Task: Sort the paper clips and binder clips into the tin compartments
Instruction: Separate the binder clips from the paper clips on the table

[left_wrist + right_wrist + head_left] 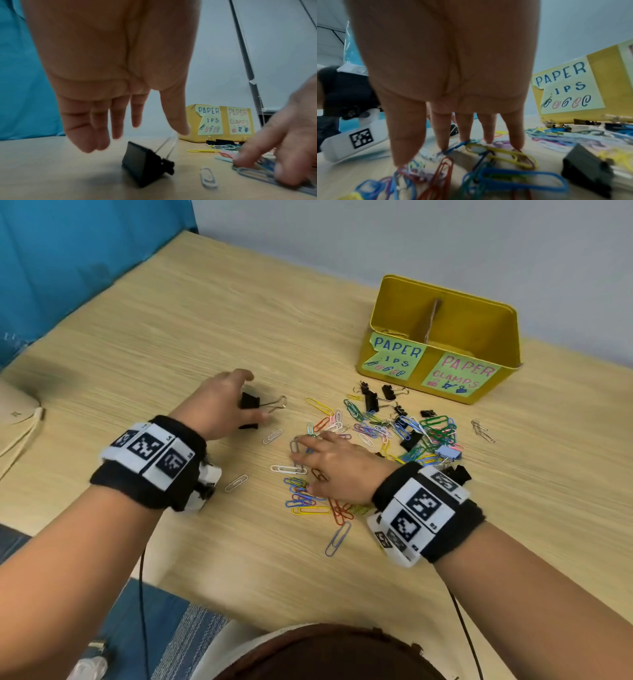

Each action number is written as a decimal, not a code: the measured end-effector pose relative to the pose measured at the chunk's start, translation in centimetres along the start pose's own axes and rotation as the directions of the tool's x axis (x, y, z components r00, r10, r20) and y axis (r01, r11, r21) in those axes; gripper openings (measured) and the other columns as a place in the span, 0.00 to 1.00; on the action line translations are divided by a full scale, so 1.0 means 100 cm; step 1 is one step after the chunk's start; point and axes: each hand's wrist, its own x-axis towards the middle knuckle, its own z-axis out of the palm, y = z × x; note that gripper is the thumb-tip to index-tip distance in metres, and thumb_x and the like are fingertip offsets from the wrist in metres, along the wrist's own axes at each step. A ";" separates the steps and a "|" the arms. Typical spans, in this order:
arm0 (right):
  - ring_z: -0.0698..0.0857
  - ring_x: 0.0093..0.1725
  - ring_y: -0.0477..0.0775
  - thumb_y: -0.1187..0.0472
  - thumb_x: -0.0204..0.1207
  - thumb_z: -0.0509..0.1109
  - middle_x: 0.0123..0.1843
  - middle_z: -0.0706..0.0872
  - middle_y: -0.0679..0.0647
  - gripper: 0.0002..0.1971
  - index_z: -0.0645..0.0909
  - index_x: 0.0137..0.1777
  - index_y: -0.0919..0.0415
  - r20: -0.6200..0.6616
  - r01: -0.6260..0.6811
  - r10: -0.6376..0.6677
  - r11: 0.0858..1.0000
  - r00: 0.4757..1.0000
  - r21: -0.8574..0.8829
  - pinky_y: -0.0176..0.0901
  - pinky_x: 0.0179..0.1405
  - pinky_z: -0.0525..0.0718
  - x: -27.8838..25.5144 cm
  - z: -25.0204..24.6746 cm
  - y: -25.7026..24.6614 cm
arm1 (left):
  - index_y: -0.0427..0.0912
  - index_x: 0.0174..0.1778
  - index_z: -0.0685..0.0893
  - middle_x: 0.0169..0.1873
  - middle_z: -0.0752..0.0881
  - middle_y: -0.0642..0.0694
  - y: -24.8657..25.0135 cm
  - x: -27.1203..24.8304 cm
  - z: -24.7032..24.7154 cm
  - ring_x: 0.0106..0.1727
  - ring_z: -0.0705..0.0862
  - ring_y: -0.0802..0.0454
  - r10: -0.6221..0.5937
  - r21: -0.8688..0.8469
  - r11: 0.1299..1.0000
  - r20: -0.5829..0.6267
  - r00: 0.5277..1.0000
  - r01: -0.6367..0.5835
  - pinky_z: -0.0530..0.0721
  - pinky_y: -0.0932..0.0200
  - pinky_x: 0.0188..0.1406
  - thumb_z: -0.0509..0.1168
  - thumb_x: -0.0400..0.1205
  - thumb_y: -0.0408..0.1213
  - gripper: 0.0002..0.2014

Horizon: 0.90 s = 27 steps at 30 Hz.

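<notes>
Both my hands are spread, holding nothing: my left hand [219, 402] hovers over a black binder clip [144, 162], my right hand [337, 463] presses fingertips onto scattered paper clips [376, 433]; the yellow tin [442, 337] stands far right.

Coloured paper clips [373, 433] and black binder clips [371, 400] lie scattered just before the yellow two-compartment tin [442, 337].
</notes>
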 end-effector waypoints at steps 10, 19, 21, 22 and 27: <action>0.58 0.81 0.66 0.66 0.80 0.55 0.85 0.54 0.57 0.29 0.55 0.81 0.57 -0.095 -0.150 0.151 0.988 0.984 0.018 0.60 0.80 0.65 0.030 -0.033 0.009 | 0.42 0.51 0.77 0.46 0.86 0.37 0.012 -0.043 0.019 0.42 0.81 0.42 0.024 0.199 0.975 0.349 0.937 -0.099 0.73 0.61 0.35 0.66 0.71 0.26 0.14; 0.72 0.76 0.57 0.67 0.81 0.54 0.77 0.73 0.58 0.21 0.71 0.74 0.60 0.058 -0.006 -0.002 0.990 0.998 0.138 0.45 0.76 0.68 -0.033 -0.019 0.015 | 0.45 0.77 0.63 0.74 0.64 0.36 0.035 -0.042 0.043 0.74 0.63 0.37 0.199 0.324 0.875 0.437 0.877 -0.360 0.66 0.45 0.77 0.67 0.76 0.42 0.34; 0.71 0.77 0.53 0.70 0.79 0.55 0.77 0.74 0.55 0.24 0.71 0.74 0.57 -0.147 -0.072 0.109 0.969 0.983 0.236 0.42 0.78 0.66 -0.031 -0.025 0.028 | 0.46 0.78 0.64 0.74 0.66 0.37 0.047 -0.050 0.050 0.75 0.65 0.39 0.266 0.228 0.875 0.511 0.817 -0.428 0.67 0.46 0.77 0.65 0.77 0.44 0.32; 0.69 0.79 0.53 0.71 0.78 0.54 0.79 0.71 0.55 0.26 0.68 0.76 0.58 -0.214 -0.085 0.143 0.962 0.966 0.260 0.42 0.80 0.63 -0.027 -0.027 0.033 | 0.46 0.77 0.65 0.73 0.68 0.37 0.055 -0.052 0.052 0.74 0.67 0.40 0.308 0.165 0.872 0.545 0.780 -0.460 0.68 0.49 0.76 0.65 0.78 0.43 0.30; 0.47 0.85 0.56 0.68 0.80 0.51 0.86 0.44 0.58 0.32 0.44 0.82 0.63 -0.063 -0.226 0.234 0.967 0.970 0.113 0.53 0.85 0.48 0.002 -0.032 0.040 | 0.40 0.55 0.85 0.50 0.78 0.40 0.083 -0.030 0.043 0.57 0.81 0.42 0.295 -0.101 0.954 0.140 0.945 -0.283 0.74 0.60 0.54 0.56 0.75 0.21 0.19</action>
